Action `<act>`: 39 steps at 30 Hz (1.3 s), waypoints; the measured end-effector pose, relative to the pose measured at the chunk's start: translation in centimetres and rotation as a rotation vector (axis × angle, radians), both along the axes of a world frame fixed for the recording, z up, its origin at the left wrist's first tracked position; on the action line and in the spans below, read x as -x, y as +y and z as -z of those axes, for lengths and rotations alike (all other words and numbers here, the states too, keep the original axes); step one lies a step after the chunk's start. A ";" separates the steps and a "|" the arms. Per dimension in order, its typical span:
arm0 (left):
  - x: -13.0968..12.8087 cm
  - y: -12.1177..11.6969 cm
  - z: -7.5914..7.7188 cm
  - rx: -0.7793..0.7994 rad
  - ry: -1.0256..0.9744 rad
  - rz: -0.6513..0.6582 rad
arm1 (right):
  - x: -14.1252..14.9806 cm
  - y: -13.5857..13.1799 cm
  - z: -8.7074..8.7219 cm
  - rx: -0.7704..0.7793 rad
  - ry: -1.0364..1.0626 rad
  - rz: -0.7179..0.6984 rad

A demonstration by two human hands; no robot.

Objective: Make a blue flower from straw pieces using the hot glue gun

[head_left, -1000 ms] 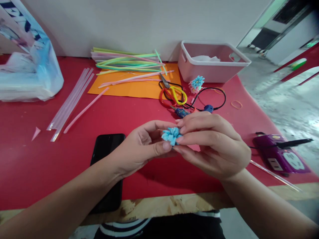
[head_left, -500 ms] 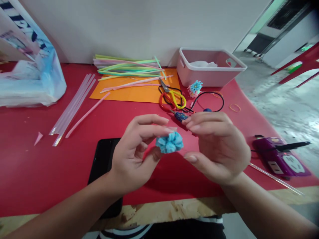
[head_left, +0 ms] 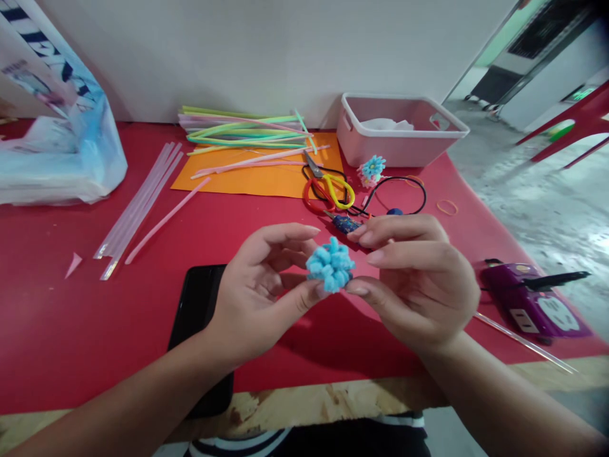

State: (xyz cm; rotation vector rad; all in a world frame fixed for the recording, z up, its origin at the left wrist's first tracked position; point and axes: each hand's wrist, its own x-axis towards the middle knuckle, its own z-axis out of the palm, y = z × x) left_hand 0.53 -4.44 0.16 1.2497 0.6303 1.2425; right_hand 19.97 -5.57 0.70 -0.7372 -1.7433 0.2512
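A light-blue fuzzy pipe-cleaner flower (head_left: 330,265) is raised above the red table, its looped petals facing up. My left hand (head_left: 261,285) grips it from the left with the thumb in front; the left index finger is lifted off, and the fingertips behind the flower are hidden. On the other side is my right hand (head_left: 419,285), its thumb tip at the flower's lower right edge. The right index and middle fingers are curved and spread from that thumb. Just beyond them lie a dark blue patterned tool (head_left: 345,223) and scissors (head_left: 328,187) with red and yellow handles.
Pipe cleaners (head_left: 247,130) in several colours lie on orange paper (head_left: 228,184). A pink basket (head_left: 399,146) stands behind a finished-looking flower cluster (head_left: 372,170). Clear-wrapped strips (head_left: 140,206), a plastic bag (head_left: 90,146), a phone (head_left: 202,304) and a purple power strip (head_left: 537,304) lie around.
The flower has turned in my fingers, now showing its petals. My right hand let go of it, drew away to the right, then came back to its edge. The view shifted slightly.
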 end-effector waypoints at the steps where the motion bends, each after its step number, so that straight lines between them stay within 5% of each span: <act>1: 0.0 0.1 0.0 0.062 -0.013 0.052 | 0.0 -0.1 0.0 -0.011 -0.017 0.029; 7: 0.0 0.6 0.5 0.225 -0.110 0.208 | 0.1 -0.5 -0.4 0.041 -0.109 0.060; 39: -0.3 0.9 0.2 0.408 -0.074 0.159 | 0.5 -0.2 0.0 0.053 -0.113 0.091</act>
